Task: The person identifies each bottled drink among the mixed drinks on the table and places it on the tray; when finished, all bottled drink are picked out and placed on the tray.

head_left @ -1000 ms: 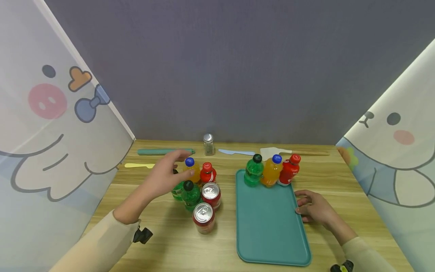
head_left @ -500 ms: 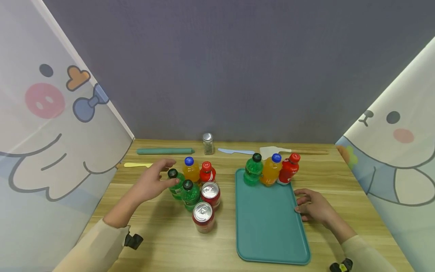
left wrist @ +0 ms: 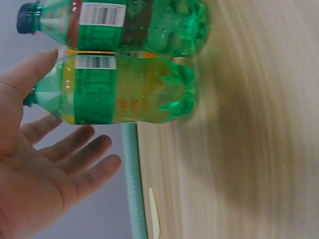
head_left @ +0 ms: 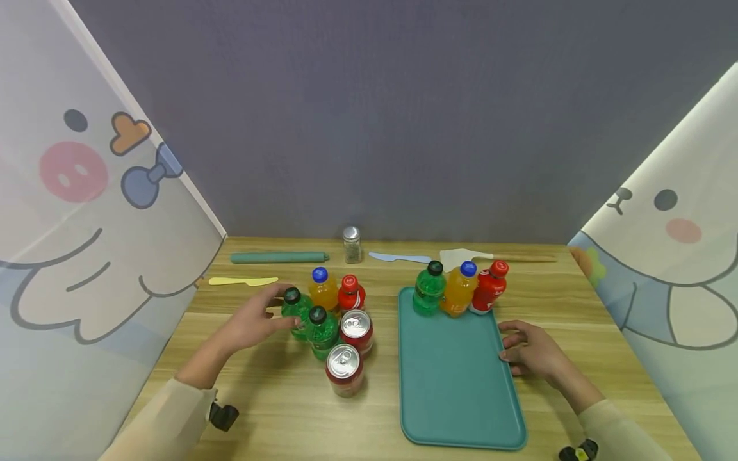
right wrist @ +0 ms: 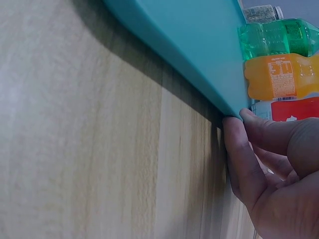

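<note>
Reaching with spread, empty fingers, the left hand point(head_left: 252, 323) meets the upright green bottle point(head_left: 295, 312) just to its right; the right hand point(head_left: 533, 355), fingers curled, steadies the tray point(head_left: 455, 378) rim.

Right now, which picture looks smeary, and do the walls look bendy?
Left wrist view: the wooden table is streaked with motion blur, while the green bottle by the left hand stays fairly sharp. Head view: the wide lens bends the cartoon side panels outward. Right wrist view: the teal tray edge casts a dark shadow.
</note>
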Demonstrator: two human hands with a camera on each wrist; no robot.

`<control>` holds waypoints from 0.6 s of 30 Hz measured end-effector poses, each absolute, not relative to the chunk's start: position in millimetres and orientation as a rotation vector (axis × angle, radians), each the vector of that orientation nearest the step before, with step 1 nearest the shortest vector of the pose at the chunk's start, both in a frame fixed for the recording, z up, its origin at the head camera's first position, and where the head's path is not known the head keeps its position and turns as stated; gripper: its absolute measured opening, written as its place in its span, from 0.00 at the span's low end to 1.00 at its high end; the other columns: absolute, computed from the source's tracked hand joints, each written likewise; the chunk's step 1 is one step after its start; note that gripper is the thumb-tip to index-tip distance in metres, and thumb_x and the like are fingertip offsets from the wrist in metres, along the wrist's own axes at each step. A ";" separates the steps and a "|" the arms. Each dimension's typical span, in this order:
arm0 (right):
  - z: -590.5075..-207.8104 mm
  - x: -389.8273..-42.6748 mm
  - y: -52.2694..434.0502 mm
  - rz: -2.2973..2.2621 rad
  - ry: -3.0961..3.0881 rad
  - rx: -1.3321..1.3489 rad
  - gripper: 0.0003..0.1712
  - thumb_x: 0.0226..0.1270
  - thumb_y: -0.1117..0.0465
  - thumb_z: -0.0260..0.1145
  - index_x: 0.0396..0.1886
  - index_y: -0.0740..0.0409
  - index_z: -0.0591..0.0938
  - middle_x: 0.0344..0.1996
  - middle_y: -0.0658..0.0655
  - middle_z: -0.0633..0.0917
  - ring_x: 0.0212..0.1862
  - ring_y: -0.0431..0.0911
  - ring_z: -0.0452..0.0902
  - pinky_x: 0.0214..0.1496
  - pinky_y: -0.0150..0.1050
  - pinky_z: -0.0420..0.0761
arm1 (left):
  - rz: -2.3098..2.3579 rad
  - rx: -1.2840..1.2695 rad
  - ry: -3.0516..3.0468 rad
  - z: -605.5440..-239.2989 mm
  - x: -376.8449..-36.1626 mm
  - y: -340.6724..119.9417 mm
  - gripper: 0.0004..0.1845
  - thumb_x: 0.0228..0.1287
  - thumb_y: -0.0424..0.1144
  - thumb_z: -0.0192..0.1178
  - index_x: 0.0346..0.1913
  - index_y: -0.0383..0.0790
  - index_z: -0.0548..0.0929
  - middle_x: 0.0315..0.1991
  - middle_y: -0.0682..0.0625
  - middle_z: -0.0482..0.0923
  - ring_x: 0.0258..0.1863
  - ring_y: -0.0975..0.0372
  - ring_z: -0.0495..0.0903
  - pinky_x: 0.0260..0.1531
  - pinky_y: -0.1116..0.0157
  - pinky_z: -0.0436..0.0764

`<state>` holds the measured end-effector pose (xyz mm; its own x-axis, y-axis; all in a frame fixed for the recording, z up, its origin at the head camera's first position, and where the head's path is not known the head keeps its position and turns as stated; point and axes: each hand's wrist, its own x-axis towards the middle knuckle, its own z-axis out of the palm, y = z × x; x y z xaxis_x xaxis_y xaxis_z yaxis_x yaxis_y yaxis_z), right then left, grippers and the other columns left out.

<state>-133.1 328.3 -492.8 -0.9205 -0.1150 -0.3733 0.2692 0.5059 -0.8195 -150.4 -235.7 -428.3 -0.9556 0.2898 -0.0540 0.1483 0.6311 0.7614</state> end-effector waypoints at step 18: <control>-493.5 -132.3 327.9 -1.394 2.376 0.125 0.37 0.65 0.73 0.70 0.71 0.72 0.67 0.44 0.66 0.79 0.35 0.49 0.82 0.31 0.45 0.89 | 1.417 0.378 2.590 -448.2 -151.8 -236.3 0.37 0.62 0.44 0.74 0.70 0.35 0.70 0.62 0.39 0.78 0.62 0.37 0.77 0.60 0.42 0.80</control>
<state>-132.3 327.9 -493.5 -0.9231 -0.1139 -0.3672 0.2650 0.5034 -0.8224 -151.8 -236.3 -448.2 -0.9545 0.2975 -0.0228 0.1412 0.5176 0.8439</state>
